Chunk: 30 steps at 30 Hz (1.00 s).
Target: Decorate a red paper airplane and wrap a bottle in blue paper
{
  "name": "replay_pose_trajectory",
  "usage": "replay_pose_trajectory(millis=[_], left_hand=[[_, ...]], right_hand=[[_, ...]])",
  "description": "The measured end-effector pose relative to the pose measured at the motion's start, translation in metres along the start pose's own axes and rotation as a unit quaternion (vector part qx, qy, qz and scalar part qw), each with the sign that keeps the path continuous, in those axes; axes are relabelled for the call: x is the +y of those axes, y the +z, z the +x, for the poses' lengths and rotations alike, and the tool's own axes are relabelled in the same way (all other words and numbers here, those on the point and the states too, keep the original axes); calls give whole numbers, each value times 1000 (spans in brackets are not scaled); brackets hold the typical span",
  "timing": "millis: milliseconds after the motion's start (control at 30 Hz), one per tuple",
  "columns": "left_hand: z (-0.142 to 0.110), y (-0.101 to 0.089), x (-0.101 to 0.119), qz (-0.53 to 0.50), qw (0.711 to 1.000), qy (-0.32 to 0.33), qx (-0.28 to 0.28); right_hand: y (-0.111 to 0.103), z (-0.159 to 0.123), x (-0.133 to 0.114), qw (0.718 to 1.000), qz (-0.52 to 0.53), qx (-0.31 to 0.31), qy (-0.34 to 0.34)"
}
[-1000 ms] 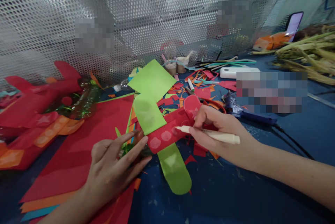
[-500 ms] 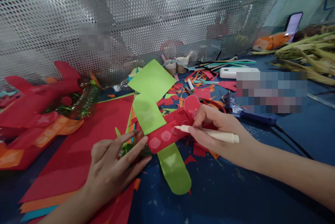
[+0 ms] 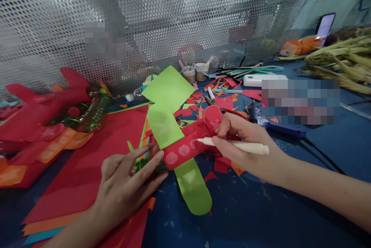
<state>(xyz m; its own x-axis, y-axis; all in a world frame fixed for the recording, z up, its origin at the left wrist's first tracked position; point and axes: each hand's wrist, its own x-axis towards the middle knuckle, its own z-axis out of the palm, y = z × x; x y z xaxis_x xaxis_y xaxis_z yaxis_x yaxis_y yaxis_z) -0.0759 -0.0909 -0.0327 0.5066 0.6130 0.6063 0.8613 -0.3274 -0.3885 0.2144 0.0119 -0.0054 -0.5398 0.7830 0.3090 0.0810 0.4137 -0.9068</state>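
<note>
A toy plane (image 3: 188, 136) made of a green plastic bottle wrapped in red paper lies tilted in front of me. Its light green wings (image 3: 194, 192) carry faint stars, and a rounded red piece (image 3: 212, 116) stands at its far right end. My left hand (image 3: 129, 180) steadies the bottle end, fingers bent around it; the thumb side is partly hidden. Pinched in my right hand (image 3: 246, 135) is a cream-coloured marker (image 3: 251, 147), its tip touching the red side at a pale round spot. Two filled pale spots (image 3: 183, 150) sit left of the tip.
Red paper sheets (image 3: 87, 155) lie at left beside another red bottle plane (image 3: 43, 116). Behind are a green sheet (image 3: 169, 87), paper scraps (image 3: 226, 103) and a white device (image 3: 252, 81). A blue glue gun (image 3: 285, 129) with its cord lies right. A perforated metal screen (image 3: 174, 16) stands at the back.
The marker tip has shifted slightly right along the third spot, whose pale outline now shows more. My right hand moved with it; my left hand and the plane stay put.
</note>
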Motion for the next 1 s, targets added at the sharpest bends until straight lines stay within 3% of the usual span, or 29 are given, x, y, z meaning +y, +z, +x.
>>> replay_pose_trajectory(millis=[467, 667, 1000], left_hand=[[-2, 1, 0, -6, 1000, -7, 1], [3, -1, 1, -1, 1000, 23, -2], [0, 1, 1, 2, 1000, -10, 2]], right_hand=[[-1, 2, 1, 1000, -8, 11, 7], [-2, 2, 0, 1000, 3, 0, 6], [-2, 2, 1, 1000, 13, -23, 7]])
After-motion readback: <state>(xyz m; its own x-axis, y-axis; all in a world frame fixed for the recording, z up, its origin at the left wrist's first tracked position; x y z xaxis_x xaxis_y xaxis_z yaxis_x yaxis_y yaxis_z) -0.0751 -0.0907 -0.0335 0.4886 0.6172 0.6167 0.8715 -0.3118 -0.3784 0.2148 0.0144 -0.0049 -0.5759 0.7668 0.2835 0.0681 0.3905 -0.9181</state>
